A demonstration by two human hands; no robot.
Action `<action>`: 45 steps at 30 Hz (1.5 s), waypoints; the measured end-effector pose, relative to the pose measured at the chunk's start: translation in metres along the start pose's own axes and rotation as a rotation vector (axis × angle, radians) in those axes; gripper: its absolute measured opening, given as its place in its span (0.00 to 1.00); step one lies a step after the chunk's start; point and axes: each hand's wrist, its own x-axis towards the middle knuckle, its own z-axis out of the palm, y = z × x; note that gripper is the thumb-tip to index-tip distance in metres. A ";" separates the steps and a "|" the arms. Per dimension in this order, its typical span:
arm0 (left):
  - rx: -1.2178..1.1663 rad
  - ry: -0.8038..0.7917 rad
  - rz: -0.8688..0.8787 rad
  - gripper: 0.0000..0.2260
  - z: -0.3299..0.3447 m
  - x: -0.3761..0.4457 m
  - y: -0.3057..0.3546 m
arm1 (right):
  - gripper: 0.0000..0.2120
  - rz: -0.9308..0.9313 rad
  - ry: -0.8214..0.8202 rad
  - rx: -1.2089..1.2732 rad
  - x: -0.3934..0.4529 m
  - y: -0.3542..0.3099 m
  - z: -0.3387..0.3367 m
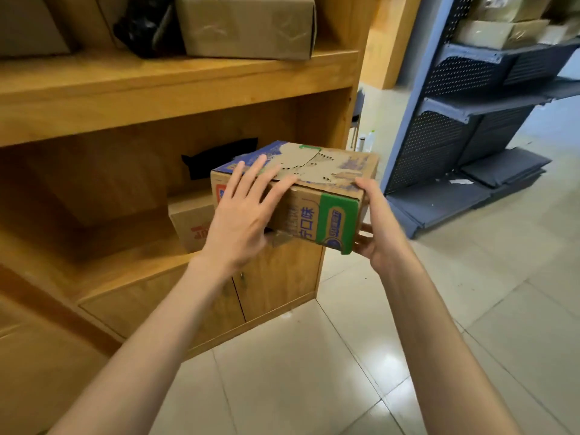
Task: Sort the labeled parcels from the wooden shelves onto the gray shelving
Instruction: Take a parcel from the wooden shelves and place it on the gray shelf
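Note:
A worn cardboard box (317, 186) with green and blue print and a torn top hangs in the air in front of the wooden shelves (163, 89). My left hand (241, 215) lies flat against its near left side, fingers straight and spread up over the top edge. My right hand (373, 224) grips the box's right end, thumb on the upper corner and fingers curled under the bottom. The gray shelving (464, 111) stands to the right, its lower shelves bare.
A small box with red print (191, 224) and a black bag (219, 158) stay in the wooden shelf's lower bay. Above them sit a large brown box (248, 25) and a black bag (141, 25). Several boxes (496, 29) fill the gray top shelf. Tiled floor lies between the units.

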 end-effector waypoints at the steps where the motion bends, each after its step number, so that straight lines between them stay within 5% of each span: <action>1: -0.011 0.041 0.006 0.42 -0.005 0.003 0.004 | 0.22 -0.011 -0.009 -0.016 -0.007 -0.005 -0.003; 6: -0.089 0.138 -0.055 0.38 -0.026 0.021 0.035 | 0.22 -0.042 0.004 0.004 -0.031 -0.036 -0.034; 11: -0.530 0.243 -0.480 0.34 -0.047 0.035 0.062 | 0.33 -0.103 0.019 0.112 -0.040 -0.053 -0.061; 19: -1.175 0.318 -1.087 0.35 -0.062 0.049 0.060 | 0.35 -0.107 0.006 -0.042 -0.024 -0.048 -0.061; 26: -1.542 0.290 -1.400 0.26 -0.070 0.042 0.044 | 0.42 0.001 -0.075 0.044 -0.017 -0.040 -0.044; 33: -1.604 0.215 -1.445 0.28 -0.078 0.038 0.044 | 0.15 -0.011 -0.278 0.246 -0.022 -0.046 -0.028; 37: -1.619 0.148 -1.385 0.22 -0.084 0.037 0.044 | 0.19 0.010 -0.248 0.313 -0.020 -0.045 -0.027; 42: -1.716 0.209 -1.277 0.27 -0.084 0.036 0.044 | 0.19 -0.020 -0.223 0.536 -0.024 -0.043 -0.018; 45: -1.799 0.212 -1.139 0.48 -0.073 0.037 0.059 | 0.22 -0.049 -0.200 0.713 -0.029 -0.045 -0.001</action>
